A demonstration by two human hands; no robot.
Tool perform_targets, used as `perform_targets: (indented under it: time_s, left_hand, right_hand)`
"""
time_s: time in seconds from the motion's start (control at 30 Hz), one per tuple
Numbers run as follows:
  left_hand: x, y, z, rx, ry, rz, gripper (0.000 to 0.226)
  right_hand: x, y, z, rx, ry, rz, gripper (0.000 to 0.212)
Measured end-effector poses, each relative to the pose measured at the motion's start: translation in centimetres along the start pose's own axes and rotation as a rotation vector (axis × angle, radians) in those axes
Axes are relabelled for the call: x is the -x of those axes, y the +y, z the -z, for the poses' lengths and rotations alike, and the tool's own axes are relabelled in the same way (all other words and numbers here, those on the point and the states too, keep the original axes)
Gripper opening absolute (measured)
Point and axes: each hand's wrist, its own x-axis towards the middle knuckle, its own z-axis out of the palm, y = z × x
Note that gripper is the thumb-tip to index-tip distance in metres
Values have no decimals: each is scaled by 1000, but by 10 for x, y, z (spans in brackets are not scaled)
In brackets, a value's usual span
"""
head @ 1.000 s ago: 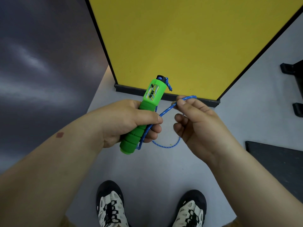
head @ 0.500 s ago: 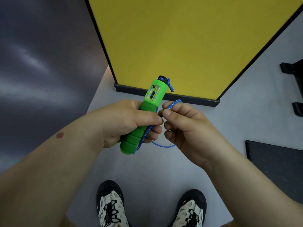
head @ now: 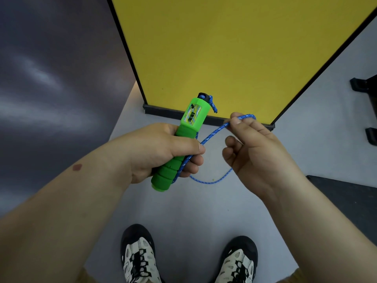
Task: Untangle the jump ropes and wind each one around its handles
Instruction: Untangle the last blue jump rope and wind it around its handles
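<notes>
The left hand [head: 161, 152] grips the light green handle [head: 179, 144], the right hand [head: 255, 152] pinches the limp blue rope [head: 214, 133], probably best guided near the handle.

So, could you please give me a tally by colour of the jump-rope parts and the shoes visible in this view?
Green: 1, the handle gripped by the left hand.
Blue: 1, the rope pinched by the right hand.
Black and white: 2, the left shoe and the right shoe.
Total: 4.
</notes>
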Motion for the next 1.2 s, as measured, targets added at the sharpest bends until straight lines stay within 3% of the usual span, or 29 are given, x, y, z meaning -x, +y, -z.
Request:
perform_targets:
  time_s: [0.2, 0.47, 0.57, 0.83, 1.2]
  left_hand:
    - [0, 0, -2, 10, 14, 3, 8]
    - [1, 0, 1, 3, -4, -7, 11]
    - [1, 0, 0, 6, -4, -9, 11]
    - [1, 1, -1, 22, 7, -5, 8]
    - [1, 1, 1, 23, 0, 7, 10]
  right_hand:
    - [10, 14, -8, 131, -187, -59, 12]
    - [-3, -3, 3, -2, 53, 67, 5]
    - [-3, -4, 3, -25, 71, 55, 7]
    - [9, 14, -6, 164, -190, -51, 10]
    - [-3, -4, 2, 8, 50, 31, 7]
